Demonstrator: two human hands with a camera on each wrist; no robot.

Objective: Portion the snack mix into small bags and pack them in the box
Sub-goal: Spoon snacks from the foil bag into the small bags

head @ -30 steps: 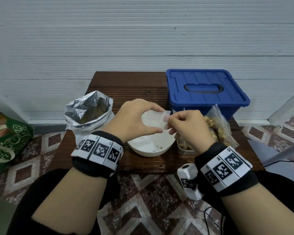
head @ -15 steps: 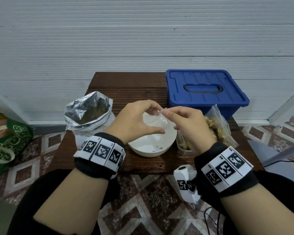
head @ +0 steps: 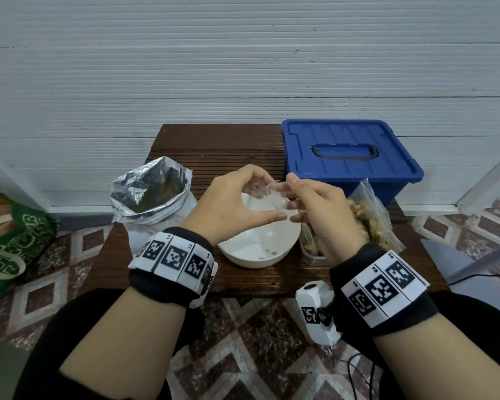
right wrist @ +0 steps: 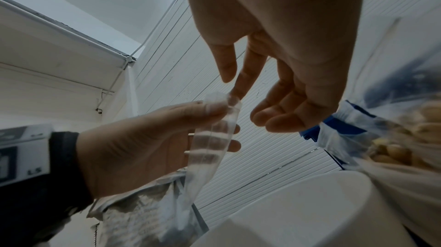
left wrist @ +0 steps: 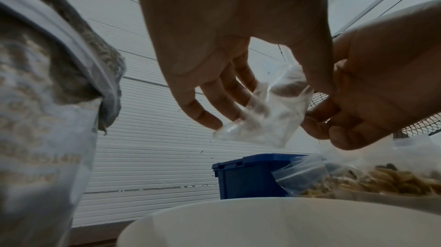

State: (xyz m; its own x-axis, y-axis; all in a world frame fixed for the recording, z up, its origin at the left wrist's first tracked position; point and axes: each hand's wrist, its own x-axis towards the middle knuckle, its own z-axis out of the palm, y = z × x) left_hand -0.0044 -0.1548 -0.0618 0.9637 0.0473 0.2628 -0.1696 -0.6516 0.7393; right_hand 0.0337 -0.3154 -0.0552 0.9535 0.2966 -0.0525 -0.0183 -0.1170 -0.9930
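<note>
- The left hand (head: 237, 203) pinches the small clear bag (left wrist: 264, 117) near its top between thumb and fingers, above the white bowl (head: 283, 241). The film is thin and slick, so a loose pinch could let it slip down into the bowl.
- The right hand (head: 321, 209) has its forefinger at the bag's mouth, apparently working it open, while its other fingers hang loosely curled and hold nothing. If the two layers cling together, the mouth may stay shut and the filling would spill.
- The bowl holds only a few crumbs. The snack mix sits in the larger clear bag (head: 370, 220), propped in a tub just right of the bowl. A knock from the right wrist could tip it off the counter (head: 214, 148).
- The foil bag (head: 153, 194) stands open on the left, near the left forearm, and could be toppled.
- The blue box (head: 350, 154), far right, has its lid on, so no portion can be packed until it is opened.
</note>
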